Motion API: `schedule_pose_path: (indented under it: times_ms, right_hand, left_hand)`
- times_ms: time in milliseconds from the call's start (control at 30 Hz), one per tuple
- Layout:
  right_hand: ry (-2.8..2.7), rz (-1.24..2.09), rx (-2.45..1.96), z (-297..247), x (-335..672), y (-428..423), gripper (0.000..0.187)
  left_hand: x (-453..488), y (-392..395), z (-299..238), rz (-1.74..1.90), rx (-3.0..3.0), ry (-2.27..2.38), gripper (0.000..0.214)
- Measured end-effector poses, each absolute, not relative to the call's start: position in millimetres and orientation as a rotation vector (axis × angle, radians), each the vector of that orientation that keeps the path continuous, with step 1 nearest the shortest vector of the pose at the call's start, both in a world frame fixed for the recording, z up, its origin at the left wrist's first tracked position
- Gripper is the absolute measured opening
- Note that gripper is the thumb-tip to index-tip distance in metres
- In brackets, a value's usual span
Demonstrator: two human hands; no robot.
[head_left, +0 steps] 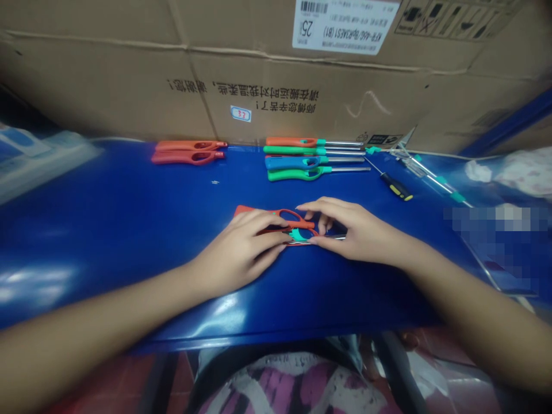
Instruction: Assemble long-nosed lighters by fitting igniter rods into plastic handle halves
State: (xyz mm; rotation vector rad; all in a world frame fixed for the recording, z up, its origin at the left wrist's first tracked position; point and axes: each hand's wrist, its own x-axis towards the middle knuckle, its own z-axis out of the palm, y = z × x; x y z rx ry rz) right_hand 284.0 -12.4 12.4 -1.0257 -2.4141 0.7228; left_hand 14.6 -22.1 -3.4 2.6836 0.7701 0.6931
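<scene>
On the blue table lies a partly assembled long-nosed lighter with an orange-red body, a teal trigger (301,234) and a metal tube (338,237). My left hand (248,241) is over its handle, with thumb and fingertips pressed on the body just left of the trigger. From the other side my right hand (356,227) curls its fingers and thumb round the trigger and tube end. Against the far side of the lighter is an orange shell half (299,221) with an oval opening, partly covered by my left fingers. The handle's inside is hidden.
Several finished-looking lighters (297,173) lie in a row behind. Orange shell pieces (185,150) are at back left. A screwdriver (397,188) and loose metal tubes (435,175) lie at right. A cardboard box (129,86) walls the rear. The table's front edge (259,339) is near.
</scene>
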Motion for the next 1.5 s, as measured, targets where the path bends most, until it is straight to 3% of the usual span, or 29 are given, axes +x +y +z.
schedule_pose_path:
  times_ms: [633,833,1033,1233,1500]
  right_hand:
    - [-2.396,0.733,-1.025,13.8,280.7,-11.7,0.039]
    - [-2.545,0.599,-0.929,17.9,281.8,-13.8,0.041]
    - [-2.669,0.360,-0.825,15.4,279.1,-14.9,0.025]
    - [-2.713,0.197,-0.729,14.3,279.8,-15.9,0.025]
    - [-2.605,0.519,-0.784,12.0,277.2,-17.5,0.022]
  left_hand:
    - [20.3,-21.2,-13.7,0.860,2.579,0.683,0.024]
    - [19.9,-20.6,-11.7,0.853,2.629,0.675,0.026]
    - [18.8,-20.6,-12.4,0.829,2.613,0.684,0.027]
    - [17.4,-19.0,-10.0,0.837,2.621,0.650,0.026]
    - [10.8,-21.4,-8.1,0.729,2.664,0.628,0.033]
